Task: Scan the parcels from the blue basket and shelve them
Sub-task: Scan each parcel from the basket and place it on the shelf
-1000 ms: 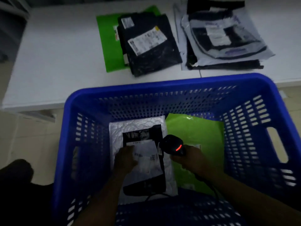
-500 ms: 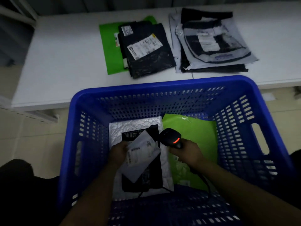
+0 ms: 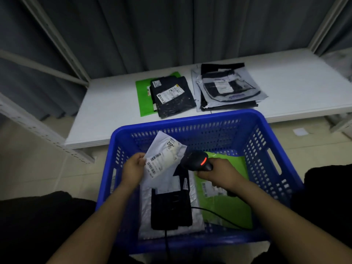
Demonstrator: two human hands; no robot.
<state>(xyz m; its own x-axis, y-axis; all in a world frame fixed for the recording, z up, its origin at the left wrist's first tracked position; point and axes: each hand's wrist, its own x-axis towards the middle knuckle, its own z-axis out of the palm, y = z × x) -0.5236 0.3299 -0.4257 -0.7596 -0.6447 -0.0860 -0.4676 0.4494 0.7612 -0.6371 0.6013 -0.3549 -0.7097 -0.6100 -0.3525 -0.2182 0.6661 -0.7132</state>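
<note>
Held parcel: a white parcel (image 3: 163,159) with barcode labels facing up, tilted, lifted above the left half of the blue basket (image 3: 190,119).
Left hand: the left hand (image 3: 133,168) grips the white parcel's left edge, fingers (image 3: 140,158) clamped on it.
Scanner: a black scanner (image 3: 198,161) with a red light lit, its head just beside the white parcel's right edge.
Right hand: the right hand (image 3: 221,174) holds the scanner, fingers curled round its handle.
Cable: a black cable (image 3: 219,216) runs across the basket's contents.
In the basket: a black parcel (image 3: 171,208) on a grey mailer (image 3: 146,212); a green parcel (image 3: 228,210) lies beside them on the right.
Shelf: a white shelf (image 3: 114,103) beyond the basket carries two stacks well apart from the hands, a dark parcel on a green one (image 3: 171,96) and a grey stack (image 3: 226,88) to its right.
</note>
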